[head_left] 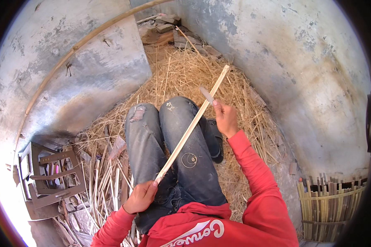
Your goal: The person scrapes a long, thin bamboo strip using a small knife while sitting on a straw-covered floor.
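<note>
My left grip (142,196): closed on the lower end of a pale strip (192,123). My right grip (226,118): closed on a knife (206,94), blade crossing the strip, contact unclear. Possible fault: strip twisting, blade skidding toward my jeans (146,136). Strip: slants from left grip, lower centre, past right grip; straw (185,70) beyond.
</note>
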`<state>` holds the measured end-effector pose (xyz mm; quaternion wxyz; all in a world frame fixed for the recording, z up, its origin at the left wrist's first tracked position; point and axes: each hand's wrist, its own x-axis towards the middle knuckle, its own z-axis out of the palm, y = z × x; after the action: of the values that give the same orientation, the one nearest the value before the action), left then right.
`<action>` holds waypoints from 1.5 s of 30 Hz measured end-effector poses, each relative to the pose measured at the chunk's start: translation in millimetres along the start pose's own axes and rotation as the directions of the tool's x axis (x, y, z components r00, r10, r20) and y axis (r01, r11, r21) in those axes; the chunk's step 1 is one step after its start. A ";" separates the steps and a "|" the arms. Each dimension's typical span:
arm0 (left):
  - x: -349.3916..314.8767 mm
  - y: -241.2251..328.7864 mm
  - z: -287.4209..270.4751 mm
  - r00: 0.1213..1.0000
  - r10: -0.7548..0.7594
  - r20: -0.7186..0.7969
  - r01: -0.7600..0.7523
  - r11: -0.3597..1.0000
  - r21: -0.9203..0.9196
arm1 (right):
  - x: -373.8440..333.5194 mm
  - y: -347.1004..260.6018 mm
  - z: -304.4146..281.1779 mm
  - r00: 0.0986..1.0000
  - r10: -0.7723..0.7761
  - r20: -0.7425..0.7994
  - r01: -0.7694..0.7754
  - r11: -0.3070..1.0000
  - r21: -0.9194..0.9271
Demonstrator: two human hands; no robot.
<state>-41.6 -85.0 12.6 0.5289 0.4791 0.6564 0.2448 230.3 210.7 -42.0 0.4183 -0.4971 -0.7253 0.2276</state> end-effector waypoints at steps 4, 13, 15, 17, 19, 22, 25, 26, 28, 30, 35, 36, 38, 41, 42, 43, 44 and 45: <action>29.0 -1.6 9.3 0.995 0.097 -0.029 -0.097 0.995 -0.023 | -32.0 -25.0 16.9 0.997 -0.057 0.060 0.051 0.994 0.094; 57.0 13.7 16.3 0.985 0.154 -0.077 -0.149 0.987 0.068 | -52.8 -39.4 7.9 0.975 -0.104 0.195 0.082 0.989 0.119; 75.6 19.5 24.5 0.977 0.192 -0.093 -0.190 0.981 0.033 | -69.8 -56.8 12.3 0.970 -0.131 0.207 0.091 0.977 0.191; 99.2 29.7 28.8 0.965 0.237 -0.115 -0.243 0.970 -0.033 | -73.0 -63.3 9.8 0.960 -0.143 0.240 0.124 0.988 0.092; 112.6 35.1 29.3 0.987 0.163 0.007 -0.158 0.963 -0.217 | -76.6 -62.0 2.1 0.948 -0.107 0.299 0.080 0.992 0.099; 107.8 41.1 21.5 0.990 0.030 0.137 0.024 0.926 -0.377 | -75.9 -53.4 -4.6 0.937 -0.084 0.339 0.033 0.988 0.153; 84.9 31.6 13.3 0.983 -0.035 0.178 0.105 0.911 -0.398 | -77.4 -46.7 -9.8 0.945 -0.083 0.317 0.034 0.987 0.155; 76.2 31.5 11.8 0.985 -0.049 0.163 0.106 0.927 -0.361 | -77.6 -43.1 -7.9 0.958 -0.092 0.272 0.060 0.990 0.126; 56.3 19.2 9.2 0.995 0.103 0.016 -0.101 0.991 -0.086 | -76.3 -40.9 -1.6 0.974 -0.109 0.197 0.093 0.992 0.087; 30.0 17.1 5.8 0.992 0.107 -0.061 -0.102 0.992 0.077 | -64.4 -40.0 2.1 0.986 -0.115 0.123 0.109 0.993 0.052; -33.2 -4.9 -8.1 0.993 0.015 -0.117 0.002 0.989 0.150 | -10.4 -16.9 9.9 0.998 -0.056 -0.036 0.055 0.998 -0.036; -44.1 -13.8 -11.9 0.992 -0.013 -0.126 0.031 0.990 0.140 | 1.0 -8.5 13.2 0.996 -0.061 -0.071 0.058 0.997 -0.045; -58.3 -27.4 -18.6 0.990 -0.025 -0.137 0.041 0.992 0.116 | 22.8 14.5 12.3 0.984 -0.078 -0.158 0.065 0.994 -0.087; -74.8 -37.3 -30.4 0.988 -0.042 -0.148 0.065 0.986 0.154 | 36.7 18.3 12.4 0.981 -0.057 -0.183 0.043 0.996 -0.081; -79.0 -42.6 -33.0 0.987 -0.041 -0.156 0.067 0.983 0.168 | 38.3 12.6 13.8 0.984 -0.039 -0.173 0.028 0.997 -0.066; -79.8 -47.5 -33.1 0.985 -0.017 -0.172 0.051 0.979 0.195 | 36.8 6.8 15.8 0.991 -0.035 -0.128 0.030 0.999 -0.043; -78.8 -52.7 -32.7 0.982 0.007 -0.186 0.035 0.974 0.223 | 31.7 0.5 18.4 0.996 -0.032 -0.085 0.030 0.999 -0.021; -78.3 -55.9 -32.2 0.980 0.033 -0.194 0.017 0.968 0.252 | 25.0 -6.7 19.5 0.999 -0.026 -0.042 0.026 1.000 -0.003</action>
<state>-93.6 -172.1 12.7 0.3952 0.5185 0.7292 0.2079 206.6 232.5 -38.2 0.4361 -0.4926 -0.7230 0.2107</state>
